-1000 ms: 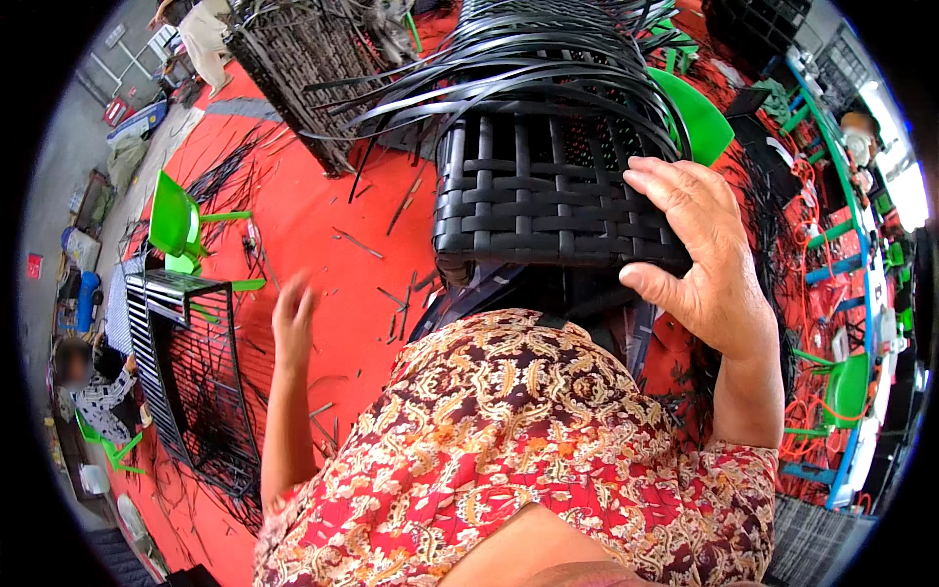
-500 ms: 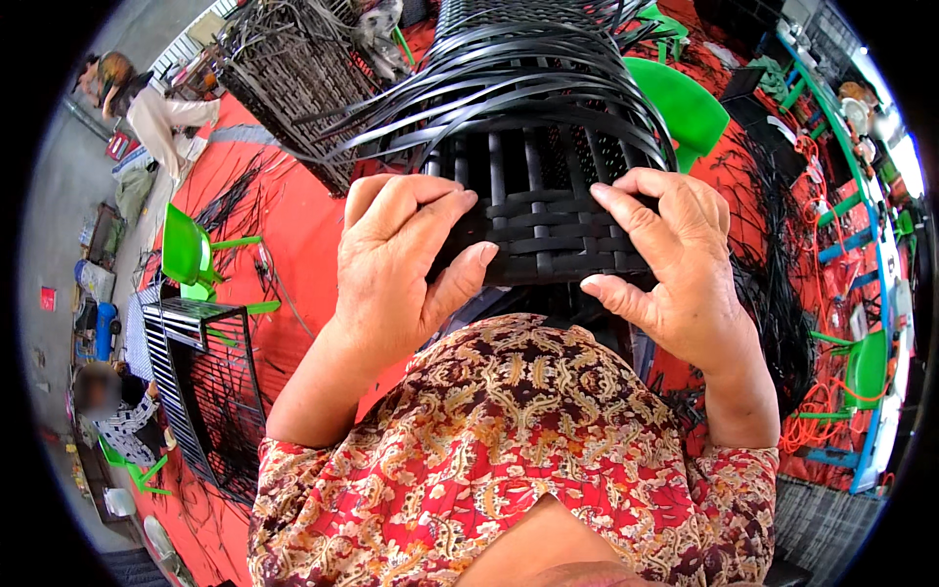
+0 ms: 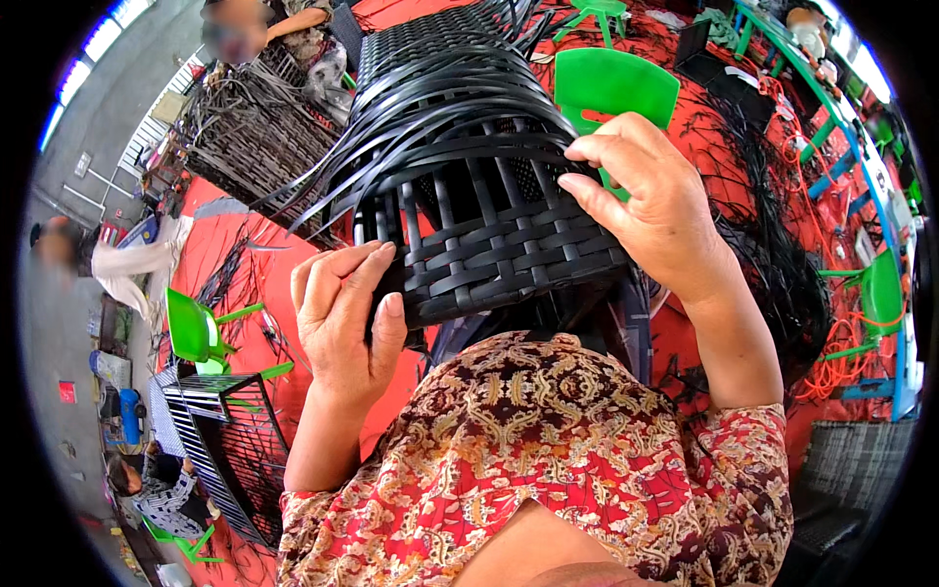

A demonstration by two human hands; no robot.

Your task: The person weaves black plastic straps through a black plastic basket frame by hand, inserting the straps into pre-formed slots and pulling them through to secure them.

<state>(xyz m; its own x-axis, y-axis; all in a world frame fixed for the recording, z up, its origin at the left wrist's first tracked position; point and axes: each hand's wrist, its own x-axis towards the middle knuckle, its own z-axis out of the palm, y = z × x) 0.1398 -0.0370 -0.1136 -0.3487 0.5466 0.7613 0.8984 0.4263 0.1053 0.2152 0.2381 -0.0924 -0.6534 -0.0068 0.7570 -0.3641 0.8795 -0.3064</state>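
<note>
A black woven furniture piece (image 3: 518, 256), made of flat plastic strips, lies in front of me. Its near end is woven in a check pattern, with bare upright bars (image 3: 442, 201) beyond the weave. Long loose black strips (image 3: 430, 127) arch across its top. My left hand (image 3: 344, 318) grips the near left corner, fingers on top and thumb at the edge. At the right edge, beyond the woven rows, my right hand (image 3: 641, 196) has thumb and forefinger close together on a black strip. The strip between those fingertips is mostly covered.
A green chair (image 3: 618, 80) stands behind the piece on the right, another green chair (image 3: 191, 328) at left. A black slatted frame (image 3: 230, 421) rests on the red floor covering (image 3: 279, 313). Black strip bundles (image 3: 773, 274) lie at right. Other people are at the left and far left.
The view has turned, so the woven piece sits tilted and further left. My right hand has shifted farther along its right edge, bringing thumb and forefinger together. My left hand has moved to the left corner.
</note>
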